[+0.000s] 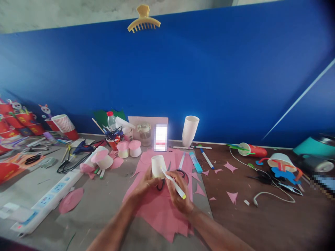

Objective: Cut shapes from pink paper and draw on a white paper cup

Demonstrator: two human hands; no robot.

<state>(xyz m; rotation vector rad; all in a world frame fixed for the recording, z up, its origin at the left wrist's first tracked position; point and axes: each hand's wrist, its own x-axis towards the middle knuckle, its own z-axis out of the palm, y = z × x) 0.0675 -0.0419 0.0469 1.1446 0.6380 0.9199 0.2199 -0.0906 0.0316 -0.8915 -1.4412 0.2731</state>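
A white paper cup [158, 166] is held by my left hand [148, 182], its fingers wrapped round the lower side. My right hand [177, 190] grips a white marker [176, 185] with a yellow end; its tip meets the cup's side. Beneath both hands lies pink paper [157, 212]. Dark-handled scissors [160, 185] rest on that paper, partly hidden by my hands and the cup. A blue marker [207, 159] and a light-blue box [195, 162] lie to the right. Two small cups with pink paper discs [135, 145] stand at the back left.
A power strip [49, 198] and glue gun [83, 147] are at left. Stacked white cups [190, 129] stand by the blue partition [183, 76]. Pink scraps [232, 197], a white cable [274, 194] and a red cup [258, 151] lie at right.
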